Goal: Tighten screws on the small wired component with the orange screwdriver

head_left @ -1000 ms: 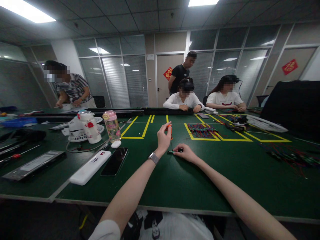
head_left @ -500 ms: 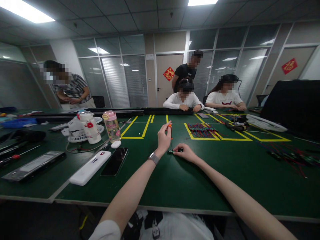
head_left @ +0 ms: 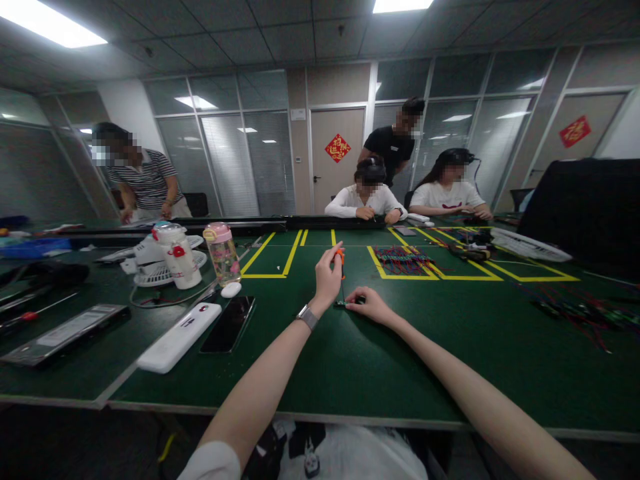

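My left hand (head_left: 328,275) is closed around the orange-and-black handle of a screwdriver (head_left: 341,259), which stands nearly upright with its thin shaft pointing down. Its tip meets a small green circuit board (head_left: 340,304) on the green table. From the right, my right hand (head_left: 369,305) pinches the board's edge between thumb and fingertips. A small dark object lies by the right fingers, too small to make out. Fine detail on the board cannot be seen.
Left of my arm lie a black phone (head_left: 229,324) and a white power bank (head_left: 180,337). Behind them stand a pink-lidded bottle (head_left: 223,253) and a white bottle (head_left: 178,257). Wired boards (head_left: 405,261) lie ahead right; more wires (head_left: 590,310) lie far right. Several people are across the table.
My hands, the screwdriver and the board hold nearly the same place. Across the table, the standing person in black has shifted right, and the person in stripes has lowered and parted their hands.
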Motion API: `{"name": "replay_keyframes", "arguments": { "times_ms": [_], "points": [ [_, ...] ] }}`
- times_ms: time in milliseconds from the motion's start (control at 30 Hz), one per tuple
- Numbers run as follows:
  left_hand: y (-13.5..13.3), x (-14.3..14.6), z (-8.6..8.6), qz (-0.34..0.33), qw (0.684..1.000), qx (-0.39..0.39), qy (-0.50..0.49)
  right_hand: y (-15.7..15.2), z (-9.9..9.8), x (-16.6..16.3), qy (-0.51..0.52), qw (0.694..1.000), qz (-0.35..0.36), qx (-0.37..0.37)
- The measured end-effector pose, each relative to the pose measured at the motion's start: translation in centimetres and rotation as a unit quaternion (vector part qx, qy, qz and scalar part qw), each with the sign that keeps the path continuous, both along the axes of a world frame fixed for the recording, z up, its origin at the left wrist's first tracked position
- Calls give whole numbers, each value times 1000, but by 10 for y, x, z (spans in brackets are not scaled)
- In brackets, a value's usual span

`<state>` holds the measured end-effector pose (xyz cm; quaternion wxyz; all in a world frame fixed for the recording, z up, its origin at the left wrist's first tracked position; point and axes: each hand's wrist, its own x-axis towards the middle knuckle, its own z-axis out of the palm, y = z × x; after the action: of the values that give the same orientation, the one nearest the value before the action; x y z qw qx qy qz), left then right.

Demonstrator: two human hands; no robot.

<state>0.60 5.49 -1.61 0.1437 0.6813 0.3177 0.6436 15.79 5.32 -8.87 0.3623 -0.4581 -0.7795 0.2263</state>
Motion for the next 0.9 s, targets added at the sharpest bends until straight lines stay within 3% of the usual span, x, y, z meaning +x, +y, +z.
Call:
{"name": "replay_keyframes", "arguments": {
  "times_ms": [200, 467, 667, 900],
  "points": [
    [-3, 0, 1, 57, 998, 13, 12, 0, 0, 0, 0, 1000, -6, 2],
    [1, -1, 0, 5, 1000, -7, 19, 0, 0, 0, 1, 1000, 0, 1],
    [-4, 1, 1, 56, 998, 11, 21, 0, -2, 0, 2, 1000, -9, 8],
    [-1, 0, 0, 12, 1000, 9, 22, -2, 1, 0, 5, 1000, -6, -3]
  ]
}}
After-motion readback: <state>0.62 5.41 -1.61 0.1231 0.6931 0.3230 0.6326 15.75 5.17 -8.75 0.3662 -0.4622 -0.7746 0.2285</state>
